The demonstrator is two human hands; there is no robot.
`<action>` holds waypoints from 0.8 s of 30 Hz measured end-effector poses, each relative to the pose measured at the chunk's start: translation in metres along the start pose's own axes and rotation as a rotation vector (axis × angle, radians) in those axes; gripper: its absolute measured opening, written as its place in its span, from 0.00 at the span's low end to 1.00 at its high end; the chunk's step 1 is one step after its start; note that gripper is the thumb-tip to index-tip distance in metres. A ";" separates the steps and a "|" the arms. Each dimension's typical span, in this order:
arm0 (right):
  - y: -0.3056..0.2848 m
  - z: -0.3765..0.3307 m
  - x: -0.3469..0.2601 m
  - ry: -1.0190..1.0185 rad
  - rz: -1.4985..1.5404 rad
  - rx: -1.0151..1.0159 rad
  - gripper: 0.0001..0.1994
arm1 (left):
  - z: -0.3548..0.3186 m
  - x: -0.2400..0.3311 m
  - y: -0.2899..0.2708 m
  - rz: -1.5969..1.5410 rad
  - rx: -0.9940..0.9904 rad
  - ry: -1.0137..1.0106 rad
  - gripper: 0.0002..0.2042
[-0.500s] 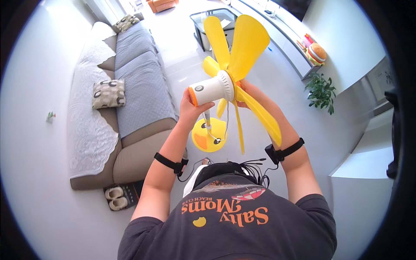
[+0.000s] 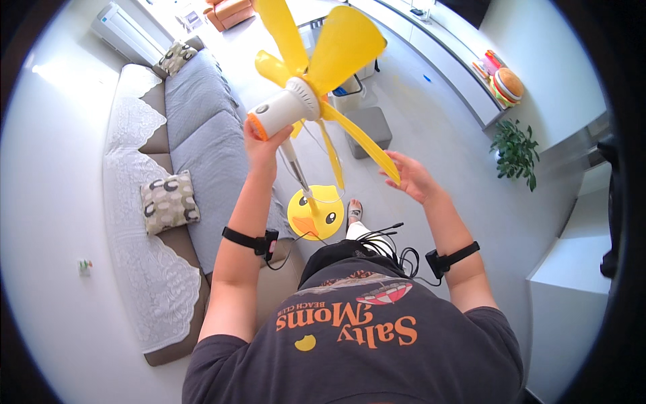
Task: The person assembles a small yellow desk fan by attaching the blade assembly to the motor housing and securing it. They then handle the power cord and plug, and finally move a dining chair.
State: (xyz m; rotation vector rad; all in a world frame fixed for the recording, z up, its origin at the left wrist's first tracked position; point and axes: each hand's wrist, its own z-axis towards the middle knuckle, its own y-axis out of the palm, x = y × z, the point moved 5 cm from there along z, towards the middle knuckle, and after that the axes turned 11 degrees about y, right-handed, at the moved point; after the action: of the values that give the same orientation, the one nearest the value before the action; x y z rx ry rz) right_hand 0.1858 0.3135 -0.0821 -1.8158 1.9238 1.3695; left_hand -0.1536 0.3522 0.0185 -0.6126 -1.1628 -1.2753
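Observation:
A standing fan has a white motor housing [image 2: 276,111], an orange rear rim and large yellow fan blades [image 2: 346,50], with no cage around them. My left hand [image 2: 264,149] is closed around the orange rear end of the housing. Fingers of my right hand [image 2: 416,180] curl about the tip of the lower right fan blade, which partly hides them. Below the head, a silvery pole [image 2: 294,168] slants down to a round yellow base [image 2: 316,214] with a duck face on the floor. A thin white cord loops beside the pole.
At left runs a long sofa [image 2: 205,148] with grey covers, white lace and patterned cushions [image 2: 169,202]. Beyond the fan stands a grey stool [image 2: 371,131]. A leafy plant [image 2: 515,149] and a low cabinet with a toy burger [image 2: 507,86] are at right.
My right hand has moved from behind the fan's hub outward to a blade tip. The fan head now appears farther left and higher, my left hand still on it. The stool has come into sight.

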 end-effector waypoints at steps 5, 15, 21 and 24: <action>0.013 0.123 -0.039 0.199 -0.138 0.003 0.20 | 0.106 -0.033 -0.016 0.051 0.133 0.006 0.32; 0.153 0.342 -0.156 0.240 -0.605 -0.242 0.20 | 0.316 -0.088 -0.075 0.210 0.366 0.173 0.31; 0.250 0.473 -0.232 0.090 -0.610 -0.343 0.21 | 0.445 -0.147 -0.107 0.213 0.461 0.260 0.33; 0.280 0.537 -0.269 -0.037 -0.649 -0.192 0.23 | 0.507 -0.181 -0.107 0.196 0.512 0.204 0.33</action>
State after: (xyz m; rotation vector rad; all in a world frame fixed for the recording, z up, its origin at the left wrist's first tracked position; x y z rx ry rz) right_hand -0.2300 0.8300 -0.0711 -2.1999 1.0443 1.3534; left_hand -0.3953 0.8452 0.0083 -0.2040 -1.1663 -0.8065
